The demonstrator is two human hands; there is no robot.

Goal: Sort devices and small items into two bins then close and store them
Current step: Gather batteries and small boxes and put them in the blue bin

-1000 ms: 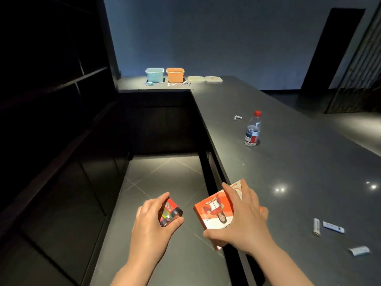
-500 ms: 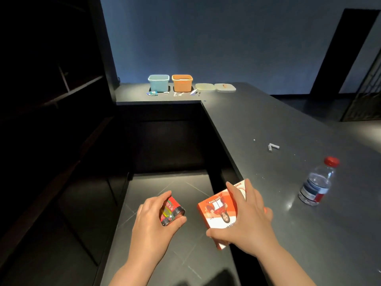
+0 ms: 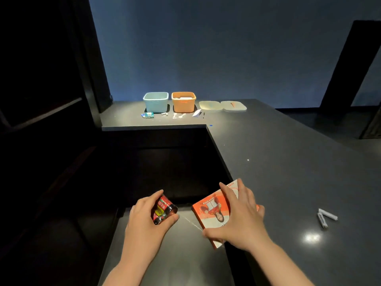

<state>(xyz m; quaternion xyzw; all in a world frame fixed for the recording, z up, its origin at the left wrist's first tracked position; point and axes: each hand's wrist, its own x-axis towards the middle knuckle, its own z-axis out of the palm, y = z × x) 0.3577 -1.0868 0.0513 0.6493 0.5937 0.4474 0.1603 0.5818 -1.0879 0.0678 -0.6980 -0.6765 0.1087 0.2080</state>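
Dim blue wall fills the upper part of the frame, and a dark L-shaped counter (image 3: 288,162) runs from the far centre down the right side. At the far end, upper centre, a pale blue bin (image 3: 155,102) stands just beside an orange bin (image 3: 183,101), both without lids; something pale shows inside the orange one, too small to tell. Right of the orange bin two translucent lids (image 3: 222,105) lie flat side by side, the right one with a small orange mark on it. In front of the bins sit several small items: a blue-green packet (image 3: 147,115) at the left, then little white pieces (image 3: 178,116) and a white card (image 3: 196,113), too small to name more closely

In the lower centre the left hand (image 3: 144,221) grips a small dark cylinder with a red, green and yellow label (image 3: 164,209), fingers on top and thumb beneath, held above the dark floor beside the counter. The right hand (image 3: 241,217) grasps an orange-red box with a printed picture (image 3: 212,211), fingers spread over its upper face and thumb at its near edge; the box is tilted and overlaps the counter's inner edge. At the lower right two small white sticks (image 3: 325,218) lie on the counter, touching at one end, well apart from the hands, next to a bright glare spot
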